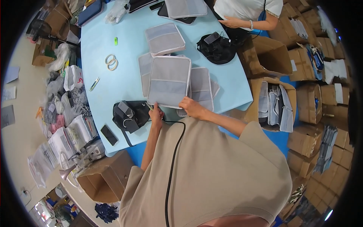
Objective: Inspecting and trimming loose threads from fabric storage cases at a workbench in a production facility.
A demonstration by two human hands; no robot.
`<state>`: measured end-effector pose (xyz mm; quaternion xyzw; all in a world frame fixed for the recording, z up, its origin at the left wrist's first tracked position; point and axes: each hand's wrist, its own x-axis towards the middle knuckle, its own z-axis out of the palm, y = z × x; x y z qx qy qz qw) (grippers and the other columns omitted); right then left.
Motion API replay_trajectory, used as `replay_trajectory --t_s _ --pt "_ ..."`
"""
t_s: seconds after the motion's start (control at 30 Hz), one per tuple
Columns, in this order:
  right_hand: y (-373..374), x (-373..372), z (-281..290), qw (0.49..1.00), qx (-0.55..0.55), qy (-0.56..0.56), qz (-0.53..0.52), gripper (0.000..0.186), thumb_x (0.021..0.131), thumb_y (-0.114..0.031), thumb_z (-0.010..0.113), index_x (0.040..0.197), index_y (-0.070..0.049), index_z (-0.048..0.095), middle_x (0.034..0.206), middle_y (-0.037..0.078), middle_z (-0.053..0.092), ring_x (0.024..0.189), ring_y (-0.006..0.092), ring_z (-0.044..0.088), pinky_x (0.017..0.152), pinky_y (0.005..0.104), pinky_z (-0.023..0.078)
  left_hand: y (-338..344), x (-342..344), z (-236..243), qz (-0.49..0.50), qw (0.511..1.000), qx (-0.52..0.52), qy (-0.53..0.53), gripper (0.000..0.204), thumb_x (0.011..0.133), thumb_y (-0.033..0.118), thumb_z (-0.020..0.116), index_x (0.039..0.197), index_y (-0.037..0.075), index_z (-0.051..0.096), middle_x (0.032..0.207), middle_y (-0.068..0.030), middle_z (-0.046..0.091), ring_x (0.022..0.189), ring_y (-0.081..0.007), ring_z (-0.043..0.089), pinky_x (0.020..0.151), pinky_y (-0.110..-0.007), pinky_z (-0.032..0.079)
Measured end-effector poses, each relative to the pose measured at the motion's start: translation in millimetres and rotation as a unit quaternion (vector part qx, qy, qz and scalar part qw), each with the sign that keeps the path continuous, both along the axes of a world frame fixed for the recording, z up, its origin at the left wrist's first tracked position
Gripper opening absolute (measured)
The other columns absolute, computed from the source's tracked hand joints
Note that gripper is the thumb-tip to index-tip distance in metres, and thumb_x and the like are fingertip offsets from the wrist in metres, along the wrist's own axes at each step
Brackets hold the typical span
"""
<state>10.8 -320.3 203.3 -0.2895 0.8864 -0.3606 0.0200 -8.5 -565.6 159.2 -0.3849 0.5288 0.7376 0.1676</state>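
A flat grey rectangular fabric pouch (169,79) with pale edging lies on top of a loose pile on the light-blue table. My right hand (192,108) pinches its lower right edge. My left hand (155,112) is closed at its lower left corner, with a small thin object showing at the fingers; its kind is too small to tell. Beneath and beside the pouch lie similar grey pouches (202,85), and another stack (165,38) sits just beyond. Next to my left hand is a black cap (141,113) with a dark device on it.
A phone (109,135), a pen-shaped tool (94,84), tape rings (111,62) and a green item (116,41) lie on the left of the table (128,81). Another black cap (216,51) is at right, near a person (245,19). An open carton (247,102) holds pouches.
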Motion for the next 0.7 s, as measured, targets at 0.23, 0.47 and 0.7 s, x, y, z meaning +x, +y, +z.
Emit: replay_trajectory --t_s 0.23,0.47,0.7 --pt "-40.9 5.3 17.2 0.998 0.062 0.0 0.007 0.022 0.077 0.004 0.064 0.097 -0.004 0.066 0.096 0.013 0.068 0.099 0.0335 0.065 0.084 0.0427 0.057 11.5 -48.5 32.1 -0.062 0.989 -0.078 0.107 0.034 0.102 0.036 0.07 0.081 0.012 0.058 0.061 0.0071 0.041 0.053 -0.0073 0.04 0.053 -0.028 0.041" --pt "-31.8 -26.0 24.4 0.997 -0.049 0.013 -0.062 0.027 0.082 0.004 0.065 0.107 -0.005 0.067 0.107 0.01 0.069 0.105 0.0326 0.066 0.087 0.0423 0.056 11.3 -54.0 37.0 -0.12 0.975 -0.118 0.147 0.029 0.097 0.03 0.076 0.109 0.004 0.077 0.062 0.0064 0.048 0.054 -0.0064 0.045 0.053 -0.027 0.041" --pt "-9.8 -28.4 28.3 0.989 -0.065 0.01 -0.129 0.041 0.086 -0.002 0.072 0.126 -0.01 0.064 0.111 0.008 0.07 0.105 0.0326 0.067 0.086 0.0428 0.056 9.2 -6.6 14.0 -0.127 0.981 -0.116 0.09 0.026 0.095 0.028 0.078 0.104 0.004 0.077 0.063 0.0074 0.047 0.052 -0.0046 0.042 0.049 -0.025 0.035"
